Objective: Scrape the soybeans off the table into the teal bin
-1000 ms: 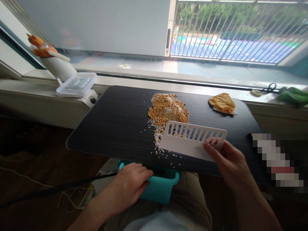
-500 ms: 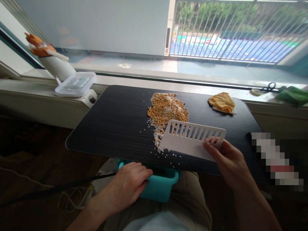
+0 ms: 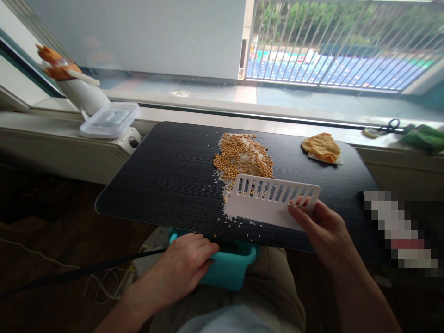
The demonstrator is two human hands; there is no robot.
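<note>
Turquoise bin below near edge of black table, rim gripped by left hand. Tan beans with white grains heaped on top — white slotted scraper at heap's near side, right end clasped in right hand.

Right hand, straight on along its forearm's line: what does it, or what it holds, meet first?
Probably the heap of yellow beans and white grains: the slotted white plate in the right hand would reach it first. Any gap between them is hard to judge.
</note>
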